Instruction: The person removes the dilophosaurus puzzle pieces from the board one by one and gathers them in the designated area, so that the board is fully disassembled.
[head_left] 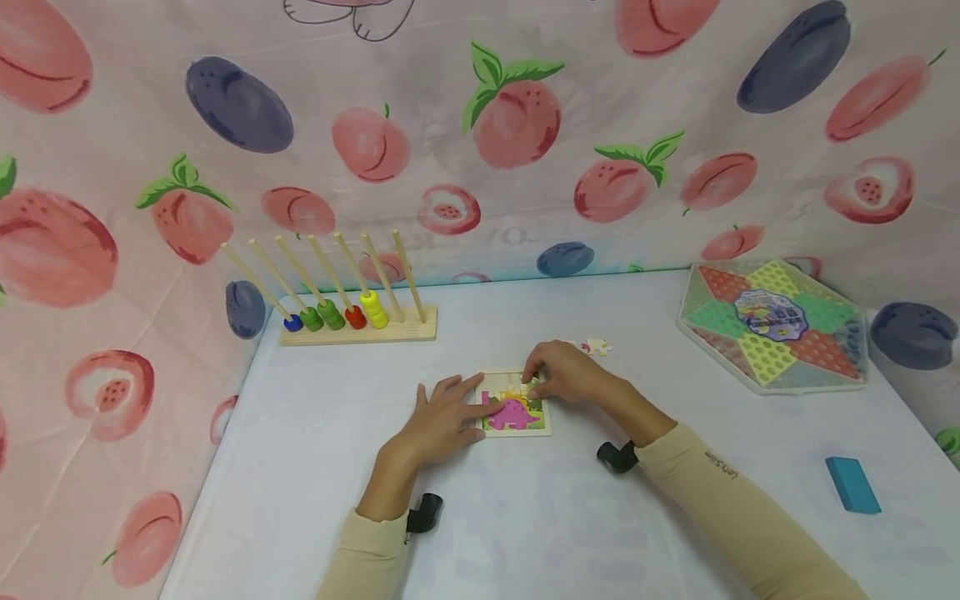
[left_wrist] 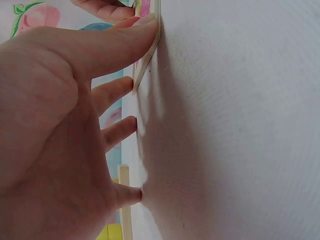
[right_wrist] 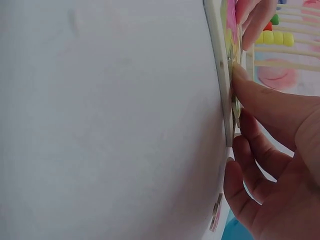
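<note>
A small wooden jigsaw board point(head_left: 491, 378) lies on the white table, with a pink dinosaur picture point(head_left: 513, 415) partly put together in its lower half. My left hand point(head_left: 438, 423) spreads its fingers over the board's left side; its thumb point(left_wrist: 135, 42) touches the edge and a finger rests on the picture. At the board's upper right, my right hand point(head_left: 572, 375) pinches a jigsaw piece point(right_wrist: 237, 119) between thumb and fingers, low over the board. The fingers hide most of that piece. Loose jigsaw pieces point(head_left: 598, 347) lie just beyond the right hand.
A wooden bead stacker point(head_left: 360, 335) with upright rods and coloured beads stands at the back left. A hexagonal game box point(head_left: 772, 325) lies at the back right. Nearer on the right is a blue block point(head_left: 853, 485). Fruit-patterned cloth point(head_left: 450, 108) hangs behind the table.
</note>
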